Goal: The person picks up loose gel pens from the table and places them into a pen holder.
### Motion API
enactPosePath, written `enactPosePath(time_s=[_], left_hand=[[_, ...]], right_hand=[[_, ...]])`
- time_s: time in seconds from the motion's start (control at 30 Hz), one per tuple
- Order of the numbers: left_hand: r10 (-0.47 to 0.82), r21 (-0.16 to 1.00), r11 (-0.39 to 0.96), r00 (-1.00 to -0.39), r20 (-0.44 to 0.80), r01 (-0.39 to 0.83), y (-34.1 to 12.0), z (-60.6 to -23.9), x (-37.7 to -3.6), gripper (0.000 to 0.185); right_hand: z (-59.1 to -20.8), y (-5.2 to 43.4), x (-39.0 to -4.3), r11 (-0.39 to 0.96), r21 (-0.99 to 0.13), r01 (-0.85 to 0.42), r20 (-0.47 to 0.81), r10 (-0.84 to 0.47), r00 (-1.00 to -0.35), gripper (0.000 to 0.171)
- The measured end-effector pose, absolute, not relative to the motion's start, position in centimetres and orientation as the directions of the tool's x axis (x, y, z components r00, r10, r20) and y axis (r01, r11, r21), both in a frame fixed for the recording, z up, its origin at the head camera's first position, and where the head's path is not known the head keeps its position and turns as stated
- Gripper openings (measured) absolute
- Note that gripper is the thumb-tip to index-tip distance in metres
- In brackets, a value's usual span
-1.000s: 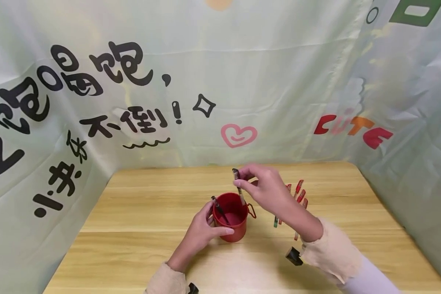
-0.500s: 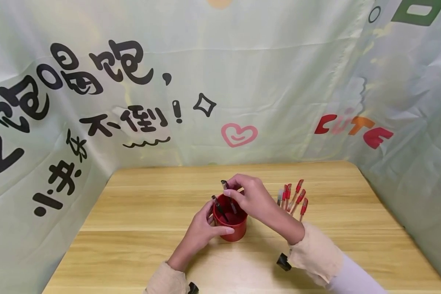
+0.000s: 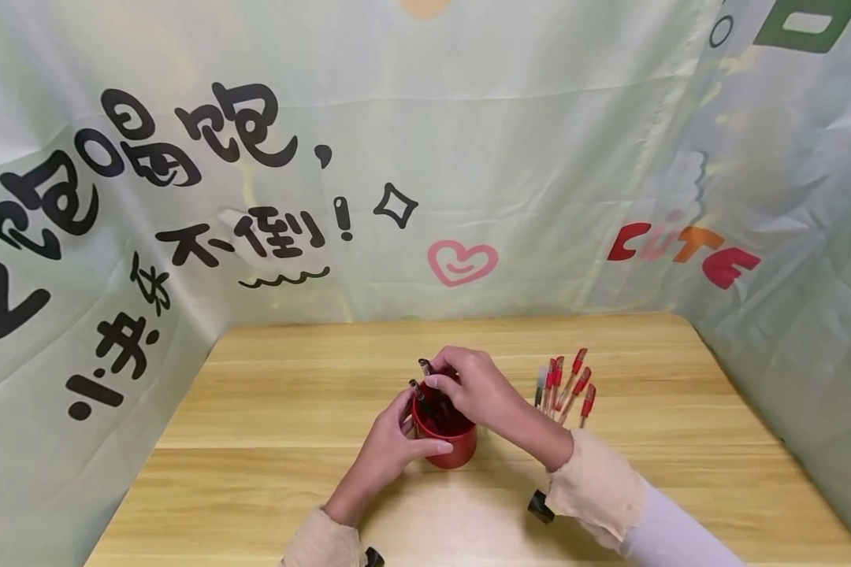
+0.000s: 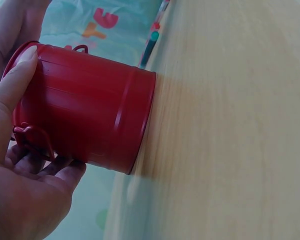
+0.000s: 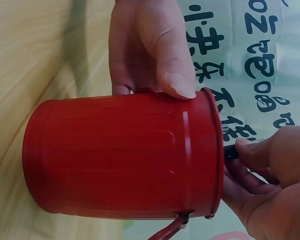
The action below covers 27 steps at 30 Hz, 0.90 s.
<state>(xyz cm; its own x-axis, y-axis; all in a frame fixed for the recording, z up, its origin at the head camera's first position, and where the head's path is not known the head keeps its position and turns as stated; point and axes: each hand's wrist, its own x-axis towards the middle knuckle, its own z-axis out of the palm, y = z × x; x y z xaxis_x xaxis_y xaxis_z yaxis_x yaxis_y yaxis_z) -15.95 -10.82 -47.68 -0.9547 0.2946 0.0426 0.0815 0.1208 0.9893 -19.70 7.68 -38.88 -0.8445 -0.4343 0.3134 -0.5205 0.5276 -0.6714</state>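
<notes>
L hand (image 3: 390, 442), fingers curled round red pail (image 3: 454, 453), likely steadies it on table (image 3: 269, 409); R hand (image 3: 477, 387), fingers pinching black-capped pen (image 3: 425, 367) near top, prob. for control.

Black pens (image 3: 417, 389) partly hidden in cup (image 3: 454, 455), right sleeve (image 3: 670, 513) cut off

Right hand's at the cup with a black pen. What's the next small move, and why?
Probably ease the right hand's pinch and let the black pen settle: it already points into the red cup, which the left hand grips.
</notes>
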Motion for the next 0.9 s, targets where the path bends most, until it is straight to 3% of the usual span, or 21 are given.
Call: enactPosePath(time_s=[0.9], left_hand=[[0.296, 0.991, 0.112, -0.954, 0.041, 0.078, -10.83, -47.82, -16.05, 0.088]], right_hand=[[-39.94, 6.94, -20.06, 0.629, -0.591, -0.504, 0.172, -0.512, -0.841, 0.007]])
